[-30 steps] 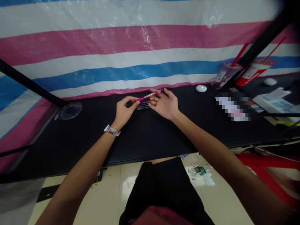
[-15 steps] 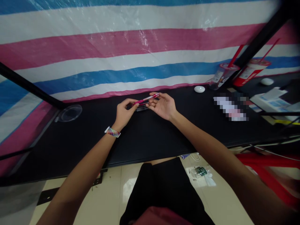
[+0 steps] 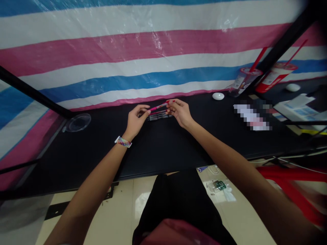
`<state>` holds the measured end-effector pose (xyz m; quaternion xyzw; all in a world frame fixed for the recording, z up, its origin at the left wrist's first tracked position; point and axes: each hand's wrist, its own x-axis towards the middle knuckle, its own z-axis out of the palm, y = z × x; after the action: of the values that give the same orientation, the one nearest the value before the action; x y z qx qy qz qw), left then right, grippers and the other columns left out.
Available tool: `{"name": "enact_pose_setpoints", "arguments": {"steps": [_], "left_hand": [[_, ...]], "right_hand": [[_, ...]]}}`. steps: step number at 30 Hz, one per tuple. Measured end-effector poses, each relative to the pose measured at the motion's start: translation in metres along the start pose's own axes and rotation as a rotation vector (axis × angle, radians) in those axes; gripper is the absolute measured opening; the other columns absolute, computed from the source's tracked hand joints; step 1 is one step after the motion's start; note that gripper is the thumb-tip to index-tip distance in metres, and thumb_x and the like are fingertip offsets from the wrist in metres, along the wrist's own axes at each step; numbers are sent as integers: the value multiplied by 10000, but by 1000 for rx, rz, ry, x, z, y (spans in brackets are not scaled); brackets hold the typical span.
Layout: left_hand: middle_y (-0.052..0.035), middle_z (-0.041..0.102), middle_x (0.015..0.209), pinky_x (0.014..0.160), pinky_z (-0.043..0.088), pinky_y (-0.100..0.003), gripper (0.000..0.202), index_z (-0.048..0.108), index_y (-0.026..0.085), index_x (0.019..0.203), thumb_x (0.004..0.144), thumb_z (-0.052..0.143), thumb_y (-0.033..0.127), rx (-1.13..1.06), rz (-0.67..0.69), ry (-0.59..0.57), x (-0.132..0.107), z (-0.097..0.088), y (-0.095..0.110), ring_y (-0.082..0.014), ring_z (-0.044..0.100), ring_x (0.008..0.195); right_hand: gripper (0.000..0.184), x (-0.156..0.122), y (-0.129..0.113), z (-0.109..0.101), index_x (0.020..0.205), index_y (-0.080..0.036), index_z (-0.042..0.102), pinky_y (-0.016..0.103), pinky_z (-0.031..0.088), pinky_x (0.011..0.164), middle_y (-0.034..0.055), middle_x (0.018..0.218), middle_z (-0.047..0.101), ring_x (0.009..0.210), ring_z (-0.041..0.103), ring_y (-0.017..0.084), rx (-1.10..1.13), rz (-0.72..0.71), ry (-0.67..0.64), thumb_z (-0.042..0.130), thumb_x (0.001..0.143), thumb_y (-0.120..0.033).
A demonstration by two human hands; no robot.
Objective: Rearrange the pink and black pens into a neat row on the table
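A slim pink pen [image 3: 155, 108] with a clear middle and a reddish right end slants slightly upward between my two hands. My left hand [image 3: 136, 119] has the pink end between thumb and forefinger, and its wrist wears a multicoloured woven band. At the other end, my right hand [image 3: 180, 112] pinches the reddish tip, its remaining fingers curled. Just below lie several dark pens [image 3: 159, 116] side by side on the black table [image 3: 163, 146]; my right fingers partly cover their right ends.
A clear round plastic lid [image 3: 78, 122] lies on the left. On the right are a white oval object [image 3: 218, 96], a clear cup with a red straw [image 3: 244, 81], a red-and-white cup [image 3: 274, 79] and a pixelated item [image 3: 251, 117]. Striped sheeting [image 3: 153, 44] hangs behind.
My right fingers have closed in on the pen's right end, where they were more spread before. More of the dark pens on the table shows. The view has shifted slightly.
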<state>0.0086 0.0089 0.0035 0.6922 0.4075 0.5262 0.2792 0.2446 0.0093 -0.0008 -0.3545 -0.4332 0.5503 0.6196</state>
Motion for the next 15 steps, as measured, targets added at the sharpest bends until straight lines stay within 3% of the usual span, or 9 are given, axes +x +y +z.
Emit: {"name": "enact_pose_setpoints", "arguments": {"steps": [3,7,10,15], "left_hand": [[-42,826,990,879,607,-349,137,804,231,1034,909,825,285,9,-3,3,2,0,-5,-197,757,897],[-57,848,1006,926,617,-396,115,828,231,1012,941,790,312,76,-26,18,4,-3,-10,-221,769,928],[-68,857,1049,957,616,-424,130,851,244,1031,953,775,315,141,-38,7,7,-6,-15,-242,776,971],[-89,858,1132,1014,603,-451,186,868,237,1088,970,725,234,254,-81,-54,17,-10,-25,-268,786,1040]], "right_hand": [[244,5,3,-4,896,-242,749,429,650,775,34,836,716,718,671,187,-150,-87,40,845,875,-465],[179,8,3,-12,1025,-239,793,460,648,845,46,903,768,805,729,224,-402,-279,66,805,885,-350],[131,9,1,-18,1024,-226,815,461,627,887,67,978,810,872,746,243,-640,-389,0,755,922,-283],[140,20,-3,-27,1043,-215,833,457,591,923,88,1053,824,941,727,269,-1005,-417,-133,709,978,-222]]}}
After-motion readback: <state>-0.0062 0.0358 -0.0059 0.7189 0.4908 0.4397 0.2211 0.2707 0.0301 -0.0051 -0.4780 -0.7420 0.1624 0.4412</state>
